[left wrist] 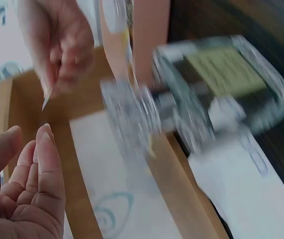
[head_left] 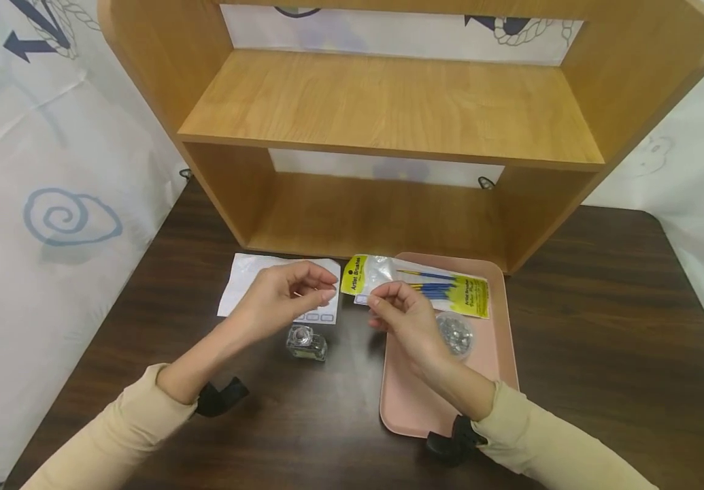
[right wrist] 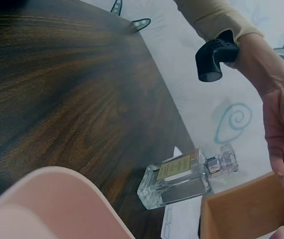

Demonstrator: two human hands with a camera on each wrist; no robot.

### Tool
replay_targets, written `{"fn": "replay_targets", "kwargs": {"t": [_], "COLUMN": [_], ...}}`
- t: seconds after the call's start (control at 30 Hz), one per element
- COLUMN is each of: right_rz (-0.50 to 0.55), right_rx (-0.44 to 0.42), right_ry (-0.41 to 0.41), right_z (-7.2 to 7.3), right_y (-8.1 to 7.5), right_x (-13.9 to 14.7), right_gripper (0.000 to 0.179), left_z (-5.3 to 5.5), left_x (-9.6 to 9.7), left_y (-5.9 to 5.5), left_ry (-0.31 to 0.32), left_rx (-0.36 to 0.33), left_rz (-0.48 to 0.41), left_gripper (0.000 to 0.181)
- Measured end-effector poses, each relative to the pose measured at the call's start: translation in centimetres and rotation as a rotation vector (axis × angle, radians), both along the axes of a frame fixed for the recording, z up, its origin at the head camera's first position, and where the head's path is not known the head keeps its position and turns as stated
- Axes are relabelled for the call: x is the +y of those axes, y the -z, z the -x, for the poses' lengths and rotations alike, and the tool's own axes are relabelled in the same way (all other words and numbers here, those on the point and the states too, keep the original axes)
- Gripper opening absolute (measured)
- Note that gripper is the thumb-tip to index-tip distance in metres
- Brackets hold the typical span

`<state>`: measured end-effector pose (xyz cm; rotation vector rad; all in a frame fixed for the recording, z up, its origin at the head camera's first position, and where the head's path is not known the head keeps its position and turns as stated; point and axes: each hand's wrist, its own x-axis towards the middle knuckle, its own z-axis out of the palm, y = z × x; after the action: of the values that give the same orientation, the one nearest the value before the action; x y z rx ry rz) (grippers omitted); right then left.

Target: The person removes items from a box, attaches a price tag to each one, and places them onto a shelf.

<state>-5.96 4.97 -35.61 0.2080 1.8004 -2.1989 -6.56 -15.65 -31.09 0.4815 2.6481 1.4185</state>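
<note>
A small white label with a dark border is pinched between the thumb and fingertips of my right hand. My left hand faces it across a short gap, thumb and bent fingers apart with nothing between them. Below the left hand, a clear glass perfume bottle stands on the table; its yellowish front label shows in the right wrist view. Behind the bottle lies a white label sheet, partly hidden by the left hand, with bordered labels along its near edge.
A pink tray sits at the right, bearing a round clear tub of shiny small pieces. The artist brushes pack lies over the tray's far end. A wooden shelf unit stands across the back of the dark table.
</note>
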Motion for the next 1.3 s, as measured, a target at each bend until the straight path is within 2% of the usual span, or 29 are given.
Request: {"fn": "replay_targets", "kwargs": {"t": [0.23,0.37,0.53,0.73,0.87,1.03,1.3], "right_rz": [0.026,0.054,0.054,-0.008,-0.059,-0.131,-0.173], "right_rx": [0.043,0.062,0.107,0.208,0.245,0.289,0.281], "right_ry": [-0.015,-0.02,-0.042,-0.114,-0.138,-0.154,-0.186], "right_z": [-1.0,-1.5,-2.0,-2.8,-3.4,-4.2,-5.3], "right_y": [-0.3,-0.3,-0.3,0.3,0.7,1.0,2.1], "right_x": [0.1,0.0,-0.1,-0.1,-0.5,-1.3,-2.9], "right_gripper": [0.009,0.008,0.008,0.014,0.013,0.009,0.007], "left_z": [-0.9,-1.2,-1.7,-2.6,-3.4,-4.5,-5.8], "left_x": [2.0,2.3,2.4,1.8,1.2,0.2,-1.5], "left_y": [0.4,0.7,0.8,1.1,1.3,1.6,3.1], "left_ry": [0.045,0.039,0.037,0.045,0.045,0.047,0.005], "left_rx": [-0.008,0.012,0.004,-0.029,-0.031,-0.005,0.049], "left_rz": [-0.051,-0.04,-0.023,-0.011,0.003,0.032,0.101], "left_gripper": [0.014,0.01,0.006,0.005,0.004,0.005,0.01]}}
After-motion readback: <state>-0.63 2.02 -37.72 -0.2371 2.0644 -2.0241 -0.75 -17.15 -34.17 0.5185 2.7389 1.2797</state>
